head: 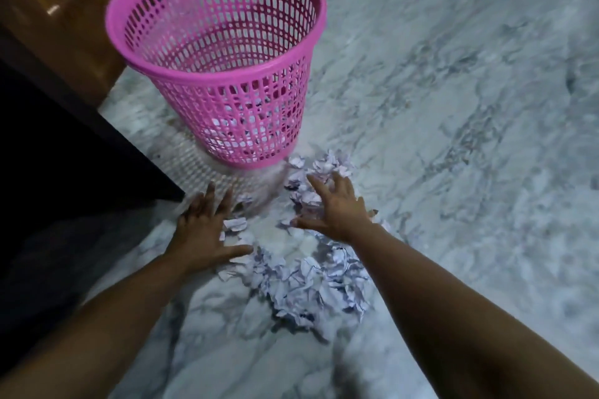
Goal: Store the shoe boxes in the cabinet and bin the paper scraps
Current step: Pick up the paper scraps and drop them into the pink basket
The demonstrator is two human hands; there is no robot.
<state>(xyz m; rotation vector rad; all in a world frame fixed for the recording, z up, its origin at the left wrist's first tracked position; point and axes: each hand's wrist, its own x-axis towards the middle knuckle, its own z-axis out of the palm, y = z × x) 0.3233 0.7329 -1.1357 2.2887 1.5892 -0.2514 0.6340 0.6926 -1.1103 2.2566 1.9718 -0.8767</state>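
Note:
A pink mesh bin (223, 52) stands upright on the marble floor, with some white paper showing through its lower mesh. Crumpled white paper scraps (311, 288) lie in a pile on the floor in front of the bin, with more scraps (324, 168) near its base. My left hand (202, 227) hovers palm down, fingers spread, just left of the scraps. My right hand (334, 204) reaches over the far scraps with its fingers apart. Neither hand holds anything. No shoe boxes are in view.
A wooden cabinet front (55, 0) with small knobs fills the upper left. A dark block of furniture (64, 152) runs along the left edge beside the bin. Grey-white marble floor (470, 107) stretches to the right.

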